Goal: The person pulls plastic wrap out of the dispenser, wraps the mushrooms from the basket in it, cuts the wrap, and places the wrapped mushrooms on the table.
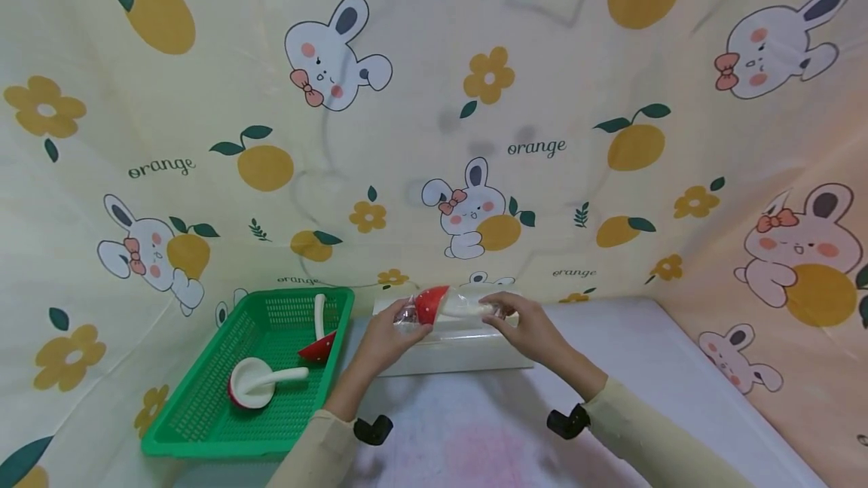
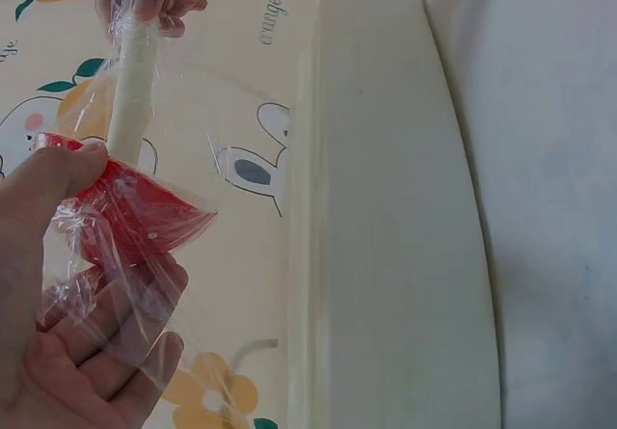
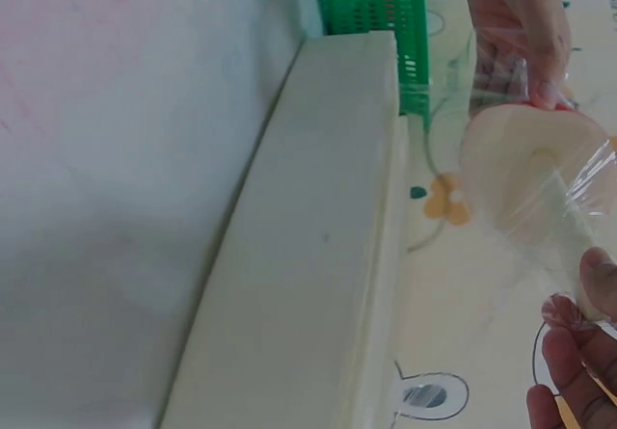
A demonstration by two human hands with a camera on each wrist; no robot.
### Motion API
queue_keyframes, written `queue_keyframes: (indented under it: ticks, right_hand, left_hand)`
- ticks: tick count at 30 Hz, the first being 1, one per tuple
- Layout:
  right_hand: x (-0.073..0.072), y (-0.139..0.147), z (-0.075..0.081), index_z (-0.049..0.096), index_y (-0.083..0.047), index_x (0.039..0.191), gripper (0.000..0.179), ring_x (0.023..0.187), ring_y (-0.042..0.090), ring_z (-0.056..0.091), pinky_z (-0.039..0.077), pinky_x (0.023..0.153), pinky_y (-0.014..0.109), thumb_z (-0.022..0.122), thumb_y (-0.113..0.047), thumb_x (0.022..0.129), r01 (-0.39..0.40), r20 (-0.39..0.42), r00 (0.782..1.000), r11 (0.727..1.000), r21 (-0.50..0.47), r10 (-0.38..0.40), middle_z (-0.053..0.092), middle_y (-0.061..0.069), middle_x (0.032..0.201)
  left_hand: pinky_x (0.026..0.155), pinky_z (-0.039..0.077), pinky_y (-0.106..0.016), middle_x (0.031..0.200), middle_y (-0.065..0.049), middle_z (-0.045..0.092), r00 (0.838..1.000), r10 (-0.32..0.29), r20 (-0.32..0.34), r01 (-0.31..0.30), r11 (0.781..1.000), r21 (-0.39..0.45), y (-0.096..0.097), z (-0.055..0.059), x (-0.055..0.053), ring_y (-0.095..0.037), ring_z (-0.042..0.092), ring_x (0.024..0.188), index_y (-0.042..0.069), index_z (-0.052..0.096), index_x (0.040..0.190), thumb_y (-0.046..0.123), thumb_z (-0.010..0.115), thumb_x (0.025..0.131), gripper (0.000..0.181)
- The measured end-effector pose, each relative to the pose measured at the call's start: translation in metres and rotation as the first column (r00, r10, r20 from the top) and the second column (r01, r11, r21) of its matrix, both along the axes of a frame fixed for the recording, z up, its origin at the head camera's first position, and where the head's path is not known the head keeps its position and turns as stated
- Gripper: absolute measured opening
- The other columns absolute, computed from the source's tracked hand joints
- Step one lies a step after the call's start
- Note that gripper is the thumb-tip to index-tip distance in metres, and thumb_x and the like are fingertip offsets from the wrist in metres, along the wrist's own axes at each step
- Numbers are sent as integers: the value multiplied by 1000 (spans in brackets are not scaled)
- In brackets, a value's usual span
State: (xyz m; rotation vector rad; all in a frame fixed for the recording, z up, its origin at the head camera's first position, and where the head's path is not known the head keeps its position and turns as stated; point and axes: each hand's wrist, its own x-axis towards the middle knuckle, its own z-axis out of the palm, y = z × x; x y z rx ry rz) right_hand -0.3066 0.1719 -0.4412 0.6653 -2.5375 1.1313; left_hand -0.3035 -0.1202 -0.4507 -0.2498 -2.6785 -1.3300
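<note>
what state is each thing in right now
Red-and-white piece: raised, held at both ends
Clear film: crumpled, covering the piece
Left hand: gripping the red end
Right hand: pinching film at the white end
Green basket: upright, holding two similar pieces
White box: whether open or shut, unclear

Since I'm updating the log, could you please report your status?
Left hand, right hand: each gripping one end of red-and-white item. Item wrapped in clear film. White box close by, no obstruction seen.

Bunny-print backdrop (image 1: 407,134) — apparently fabric
</note>
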Motion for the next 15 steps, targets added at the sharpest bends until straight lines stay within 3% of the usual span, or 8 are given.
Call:
queue_keyframes:
  ticks: [3, 10, 15]
  right_hand:
    - [0, -1, 4, 75, -19, 130, 34, 99, 19, 66, 58, 82, 31, 83, -19, 97, -1, -10, 1000, 1000, -3, 1, 74, -6, 107]
    - [0, -1, 14, 75, -15, 131, 35, 97, 19, 66, 59, 83, 40, 82, -17, 97, -14, -32, 999, 1000, -6, 14, 73, -6, 103]
    - [-1, 0, 18, 75, -16, 132, 36, 99, 19, 65, 58, 85, 36, 83, -19, 97, -5, -48, 999, 1000, 5, 5, 75, -5, 108]
  left_hand:
    - [104, 56, -59, 149, -13, 65, 1000, 4, -14, -4, 1000, 13, 0, 2, 1, -37, 57, 139, 13, 61, 151, 39, 89, 90, 72]
    - [104, 56, -58, 147, -11, 66, 999, 15, -46, -13, 999, 34, 1, 7, 1, -35, 58, 139, 13, 63, 149, 37, 89, 90, 69]
    - [101, 58, -56, 150, -12, 64, 998, 33, -60, -31, 999, 38, 2, 14, 5, -36, 56, 141, 12, 61, 150, 34, 90, 89, 71]
